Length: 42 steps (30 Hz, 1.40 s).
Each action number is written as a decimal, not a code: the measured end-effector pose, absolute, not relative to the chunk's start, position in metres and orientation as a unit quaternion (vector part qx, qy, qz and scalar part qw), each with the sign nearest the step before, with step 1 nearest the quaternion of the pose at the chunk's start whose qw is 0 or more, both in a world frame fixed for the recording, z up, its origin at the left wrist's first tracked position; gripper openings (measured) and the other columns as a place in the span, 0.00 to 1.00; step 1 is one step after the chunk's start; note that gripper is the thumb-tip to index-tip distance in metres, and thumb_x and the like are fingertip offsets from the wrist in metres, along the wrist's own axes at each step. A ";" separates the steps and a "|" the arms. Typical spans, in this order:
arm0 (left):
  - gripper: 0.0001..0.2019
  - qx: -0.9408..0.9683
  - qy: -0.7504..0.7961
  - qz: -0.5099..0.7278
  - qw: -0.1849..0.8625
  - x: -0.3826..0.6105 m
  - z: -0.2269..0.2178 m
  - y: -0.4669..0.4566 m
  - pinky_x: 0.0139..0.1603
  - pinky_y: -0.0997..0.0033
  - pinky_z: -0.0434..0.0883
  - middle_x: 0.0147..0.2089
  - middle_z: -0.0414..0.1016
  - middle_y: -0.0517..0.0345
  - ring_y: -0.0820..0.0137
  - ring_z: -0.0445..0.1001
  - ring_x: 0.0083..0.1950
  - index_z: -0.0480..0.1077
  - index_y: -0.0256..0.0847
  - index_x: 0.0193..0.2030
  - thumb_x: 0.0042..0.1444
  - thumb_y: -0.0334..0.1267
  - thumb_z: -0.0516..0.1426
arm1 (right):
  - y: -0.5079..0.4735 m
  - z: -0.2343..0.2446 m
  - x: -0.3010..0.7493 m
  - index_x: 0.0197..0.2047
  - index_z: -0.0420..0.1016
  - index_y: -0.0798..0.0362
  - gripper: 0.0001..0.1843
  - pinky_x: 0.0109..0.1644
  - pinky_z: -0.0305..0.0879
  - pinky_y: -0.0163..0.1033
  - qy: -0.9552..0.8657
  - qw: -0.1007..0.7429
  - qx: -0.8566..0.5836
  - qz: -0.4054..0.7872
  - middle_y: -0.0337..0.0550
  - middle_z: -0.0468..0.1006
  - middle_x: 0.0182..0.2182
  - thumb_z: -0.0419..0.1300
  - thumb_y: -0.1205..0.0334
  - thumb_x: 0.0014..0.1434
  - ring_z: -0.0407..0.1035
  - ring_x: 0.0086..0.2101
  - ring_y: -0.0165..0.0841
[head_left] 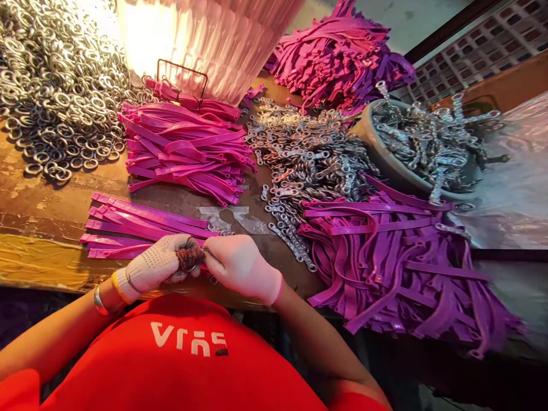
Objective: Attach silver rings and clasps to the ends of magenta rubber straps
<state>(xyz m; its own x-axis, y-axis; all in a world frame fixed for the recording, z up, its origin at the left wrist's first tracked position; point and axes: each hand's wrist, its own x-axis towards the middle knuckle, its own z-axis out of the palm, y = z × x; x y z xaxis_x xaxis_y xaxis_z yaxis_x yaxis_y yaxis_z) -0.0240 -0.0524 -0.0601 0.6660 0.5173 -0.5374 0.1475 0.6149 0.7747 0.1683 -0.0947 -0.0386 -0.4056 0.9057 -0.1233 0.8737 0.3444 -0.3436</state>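
Note:
My left hand (165,257), in a dotted knit glove with dark worn fingertips, is closed in front of my red shirt. My right hand (242,267), in a thin pale glove, is closed too, and its fingertips meet the left ones. What the fingers pinch is hidden between them. Just behind the hands lies a row of magenta straps (128,220), some passing out of sight behind my hands. Farther back sits a thicker heap of magenta straps (184,145). To the right, small metal links (306,151) are piled up.
Metal rings (64,97) are heaped at the left. A tilted bucket (372,134) holds metal chain pieces. Purple straps (385,262) spread over the table's right front edge, and another magenta strap pile (334,60) stands at the back. A bright ribbed translucent sheet (214,40) rises behind.

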 end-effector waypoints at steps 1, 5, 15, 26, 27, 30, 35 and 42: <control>0.18 0.427 0.391 0.120 0.807 -0.023 -0.058 -0.052 0.15 0.79 0.48 0.23 0.69 0.59 0.80 0.55 0.17 0.68 0.37 0.31 0.55 0.52 0.64 | -0.095 -0.038 0.166 0.29 0.72 0.50 0.15 0.31 0.47 0.39 -0.815 0.049 -0.550 0.178 0.40 0.76 0.24 0.53 0.62 0.68 0.65 0.25 0.32; 0.18 0.380 0.386 0.170 0.823 -0.020 -0.056 -0.050 0.15 0.81 0.48 0.19 0.61 0.64 0.81 0.53 0.16 0.66 0.38 0.28 0.55 0.50 0.64 | -0.103 -0.045 0.152 0.32 0.73 0.51 0.15 0.32 0.51 0.39 -0.769 0.123 -0.612 0.138 0.44 0.78 0.27 0.51 0.61 0.69 0.69 0.27 0.34; 0.10 0.213 0.367 0.207 0.881 -0.017 -0.068 -0.030 0.12 0.83 0.48 0.21 0.61 0.65 0.82 0.50 0.15 0.71 0.36 0.32 0.57 0.40 0.64 | -0.080 -0.050 0.165 0.40 0.76 0.51 0.14 0.41 0.63 0.35 -0.659 0.234 -0.644 0.309 0.40 0.81 0.33 0.51 0.57 0.72 0.73 0.34 0.33; 0.10 0.116 0.386 0.263 0.877 -0.021 -0.069 -0.029 0.12 0.86 0.51 0.33 0.73 0.54 0.80 0.63 0.20 0.76 0.34 0.44 0.54 0.30 0.61 | 0.096 -0.032 0.148 0.37 0.81 0.55 0.09 0.62 0.58 0.53 -0.810 0.160 -0.555 0.105 0.49 0.78 0.54 0.61 0.62 0.67 0.67 0.55 0.43; 0.13 0.108 0.388 0.264 0.877 -0.022 -0.070 -0.030 0.12 0.86 0.52 0.36 0.74 0.53 0.81 0.64 0.20 0.76 0.34 0.47 0.54 0.30 0.61 | 0.097 -0.028 0.147 0.37 0.81 0.56 0.11 0.59 0.60 0.51 -0.815 0.145 -0.552 0.104 0.49 0.80 0.49 0.60 0.61 0.67 0.69 0.50 0.41; 0.16 0.077 0.351 0.273 0.892 -0.026 -0.071 -0.027 0.13 0.86 0.50 0.30 0.70 0.60 0.83 0.57 0.18 0.76 0.34 0.49 0.53 0.29 0.62 | 0.074 -0.017 0.152 0.35 0.81 0.56 0.15 0.52 0.62 0.47 -0.820 0.180 -0.540 0.060 0.49 0.79 0.42 0.58 0.59 0.69 0.70 0.43 0.38; 0.17 0.148 0.323 0.310 0.882 -0.025 -0.073 -0.016 0.14 0.83 0.46 0.27 0.66 0.63 0.84 0.53 0.18 0.78 0.35 0.49 0.52 0.37 0.67 | -0.005 -0.024 0.172 0.37 0.80 0.52 0.14 0.51 0.62 0.45 -0.847 0.233 -0.473 0.062 0.46 0.78 0.41 0.56 0.59 0.71 0.69 0.45 0.38; 0.20 0.285 0.368 0.337 0.819 -0.023 -0.070 -0.032 0.18 0.81 0.51 0.20 0.64 0.66 0.81 0.56 0.19 0.77 0.35 0.53 0.56 0.43 0.67 | -0.069 -0.038 0.171 0.38 0.77 0.53 0.11 0.50 0.62 0.46 -0.849 0.195 -0.480 0.098 0.48 0.78 0.42 0.56 0.61 0.70 0.68 0.45 0.39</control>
